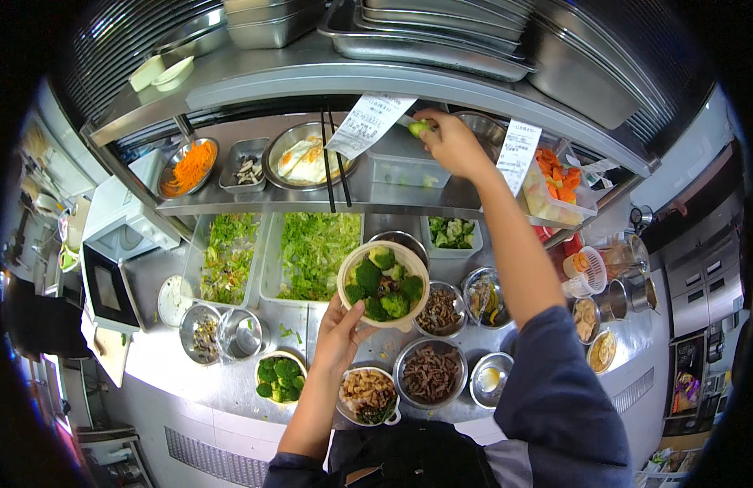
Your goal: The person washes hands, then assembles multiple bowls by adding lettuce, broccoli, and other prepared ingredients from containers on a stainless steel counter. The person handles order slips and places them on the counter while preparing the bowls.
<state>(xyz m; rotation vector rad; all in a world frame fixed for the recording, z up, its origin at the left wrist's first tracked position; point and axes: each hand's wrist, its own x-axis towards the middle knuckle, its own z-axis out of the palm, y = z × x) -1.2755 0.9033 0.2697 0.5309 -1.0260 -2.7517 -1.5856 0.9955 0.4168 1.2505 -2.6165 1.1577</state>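
My left hand (336, 333) is closed on the rim of a round cream bowl (426, 302), tilted a little over the counter. Broccoli florets (391, 282) fill it, with something dark among them. At the upper shelf, my right hand (449, 145) pinches a light green vegetable piece (419, 128), likely broccoli. It hangs over a translucent plastic tub (405, 172) that holds a few green bits. Below the left hand stand a second bowl of broccoli (279, 378) and a white bowl of browned pieces and greens (368, 395).
Paper slips (370, 122) hang from the upper shelf edge (270, 79). Chopsticks (326, 167) lean across a pan of fried eggs (305, 159). Two tubs of shredded lettuce (321, 252) line the counter. Metal bowls, one with cooked meat strips (429, 372), crowd the right side. Carrot pieces (559, 180) fill another tub.
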